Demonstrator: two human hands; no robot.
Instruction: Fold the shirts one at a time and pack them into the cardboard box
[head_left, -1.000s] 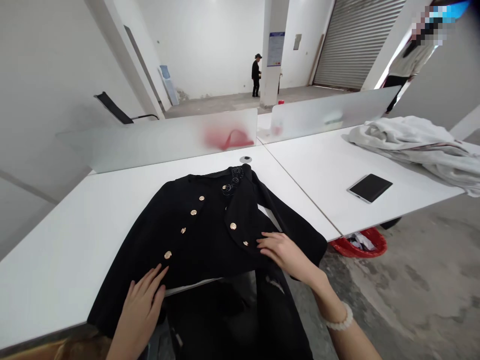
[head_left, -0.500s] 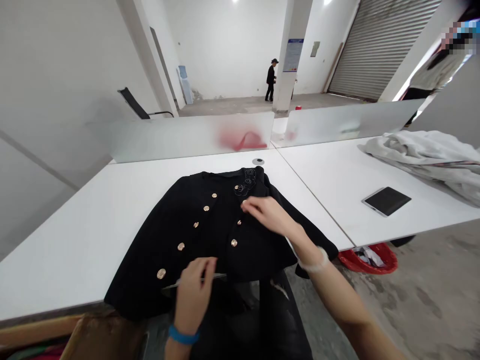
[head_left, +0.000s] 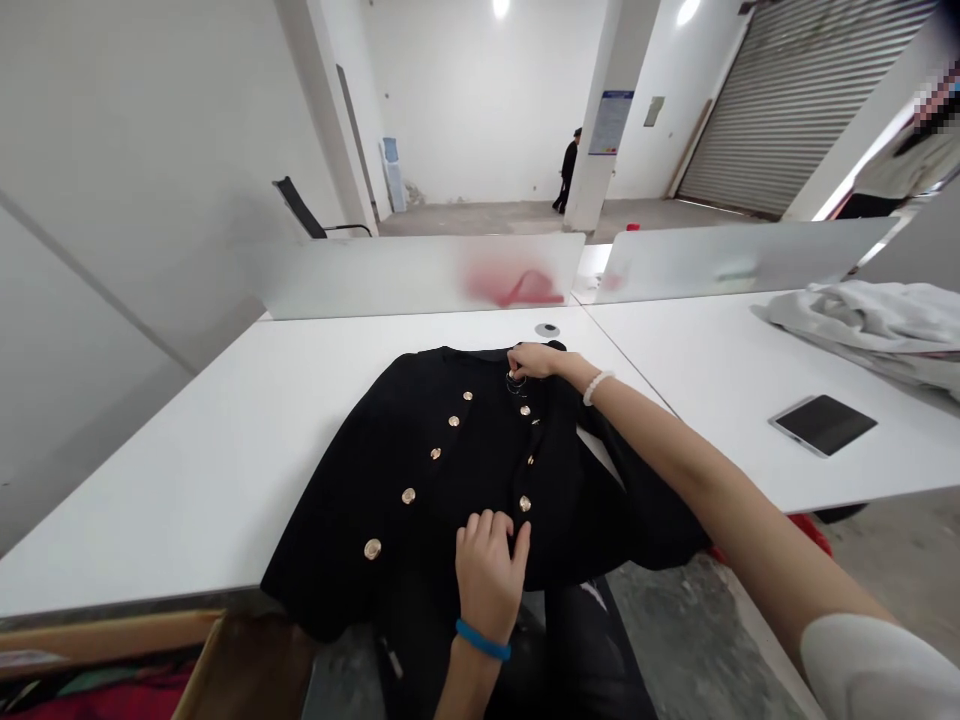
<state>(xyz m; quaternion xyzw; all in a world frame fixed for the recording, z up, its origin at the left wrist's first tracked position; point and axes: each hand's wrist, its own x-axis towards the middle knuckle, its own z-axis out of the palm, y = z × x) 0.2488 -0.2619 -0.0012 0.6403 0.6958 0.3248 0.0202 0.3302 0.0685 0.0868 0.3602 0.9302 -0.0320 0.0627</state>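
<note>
black jacket (head_left: 487, 460) stretches from near hem (head_left: 570, 574) to far collar (head_left: 476, 354).

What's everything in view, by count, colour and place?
jacket: 1, black, on table
buttons: 9+, gold, jacket front
table: 1 seamed, white, under jacket
disc: 1, grey-black, behind jacket
tablet: 1, black-screened, table right
cloth: 1 pile, white, far right
dividers: 2, frosted, table's back
chair: 1, black, back left
cooler: 1, blue-white, back wall
pillar: 1, white, background
shutter: 1, grey, back right
box: 1, brown, lower left
people: 2, black-clad and white-clad, background
left hand: 1, blue-banded, over jacket
right hand: 1, white-braceleted, jacket top
legs: 2, black-clad, below jacket
</note>
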